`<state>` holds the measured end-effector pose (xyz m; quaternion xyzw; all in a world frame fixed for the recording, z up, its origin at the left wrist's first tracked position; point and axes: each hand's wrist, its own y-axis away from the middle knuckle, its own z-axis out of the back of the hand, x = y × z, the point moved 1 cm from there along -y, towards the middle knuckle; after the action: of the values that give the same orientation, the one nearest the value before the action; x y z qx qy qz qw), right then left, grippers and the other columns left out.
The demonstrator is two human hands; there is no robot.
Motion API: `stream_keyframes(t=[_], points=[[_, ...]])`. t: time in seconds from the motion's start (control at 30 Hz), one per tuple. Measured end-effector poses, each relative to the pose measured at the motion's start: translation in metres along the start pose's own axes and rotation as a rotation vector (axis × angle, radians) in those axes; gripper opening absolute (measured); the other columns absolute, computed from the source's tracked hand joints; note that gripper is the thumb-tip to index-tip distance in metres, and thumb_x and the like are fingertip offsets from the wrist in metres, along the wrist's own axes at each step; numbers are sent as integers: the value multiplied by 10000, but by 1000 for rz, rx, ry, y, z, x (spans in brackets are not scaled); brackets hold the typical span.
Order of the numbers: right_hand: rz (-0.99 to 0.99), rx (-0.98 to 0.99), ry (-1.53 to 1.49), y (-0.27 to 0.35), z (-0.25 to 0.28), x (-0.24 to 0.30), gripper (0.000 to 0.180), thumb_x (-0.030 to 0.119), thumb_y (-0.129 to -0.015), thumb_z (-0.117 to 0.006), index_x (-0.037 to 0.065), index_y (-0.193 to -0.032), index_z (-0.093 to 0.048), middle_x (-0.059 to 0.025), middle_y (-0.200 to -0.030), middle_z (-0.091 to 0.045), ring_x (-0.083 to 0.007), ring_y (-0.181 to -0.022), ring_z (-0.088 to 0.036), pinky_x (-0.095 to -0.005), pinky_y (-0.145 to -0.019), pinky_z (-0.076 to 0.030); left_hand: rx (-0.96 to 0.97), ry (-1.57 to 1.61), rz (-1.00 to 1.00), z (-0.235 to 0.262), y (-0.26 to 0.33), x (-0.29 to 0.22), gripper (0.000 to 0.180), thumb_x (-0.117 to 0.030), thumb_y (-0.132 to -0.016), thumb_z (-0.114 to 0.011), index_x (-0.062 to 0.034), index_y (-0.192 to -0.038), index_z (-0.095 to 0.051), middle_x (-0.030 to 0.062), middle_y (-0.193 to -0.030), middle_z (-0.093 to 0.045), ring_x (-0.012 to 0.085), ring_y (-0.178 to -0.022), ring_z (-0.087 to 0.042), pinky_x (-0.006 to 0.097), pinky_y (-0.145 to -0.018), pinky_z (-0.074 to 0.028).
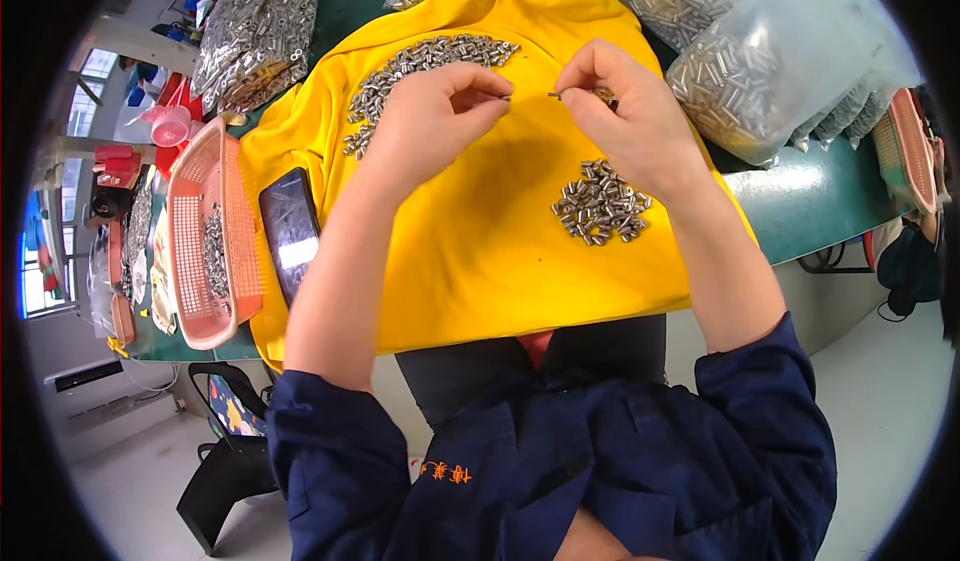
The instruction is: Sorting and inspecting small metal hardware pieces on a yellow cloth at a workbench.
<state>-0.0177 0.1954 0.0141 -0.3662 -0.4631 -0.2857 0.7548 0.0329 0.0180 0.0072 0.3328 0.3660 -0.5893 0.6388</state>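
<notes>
My left hand (435,121) is closed in a pinch above the yellow cloth. A tiny dark bit shows at its fingertips, too small to name. Opposite it, my right hand (640,121) pinches a thin metal pin (554,95) that points toward the left hand. Some small metal pieces (603,94) show inside its curled fingers. The two hands are apart. A wide pile of small metal cylinders (420,56) lies behind and beside my left hand. Below my right hand is a smaller pile of similar metal cylinders (600,204).
Yellow cloth (480,271) covers part of the green table (800,196). To the left lie a phone (288,231) and a pink basket (245,261) holding metal parts. Bags of metal parts (725,81) stand at the back right, another bag (255,36) at the back left.
</notes>
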Motion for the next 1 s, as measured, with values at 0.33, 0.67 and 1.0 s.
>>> stream_keyframes(t=[0.33,0.67,1.0], points=[[18,130,10,2,-4,5,87,77,-717,-484,15,-778,-489,-65,-662,-542,-126,-603,-508,-237,-557,-410,45,670,1,-19,17,1,129,-15,-738,-608,20,-859,-582,71,-791,-613,114,-733,-585,210,-680,-466],[15,130,74,4,-5,7,90,88,-711,-500,19,-766,-483,-72,-630,-518,-147,-560,-487,-258,-527,-397,31,658,-22,-20,19,1,118,-11,-743,-605,22,-854,-584,74,-797,-615,117,-735,-586,214,-683,-470],[75,95,101,3,-8,6,80,73,-718,-496,16,-774,-485,-83,-637,-528,-159,-559,-503,-266,-526,-404,19,692,-6,-20,19,0,127,-13,-742,-606,27,-858,-579,78,-802,-615,124,-747,-592,219,-696,-474]])
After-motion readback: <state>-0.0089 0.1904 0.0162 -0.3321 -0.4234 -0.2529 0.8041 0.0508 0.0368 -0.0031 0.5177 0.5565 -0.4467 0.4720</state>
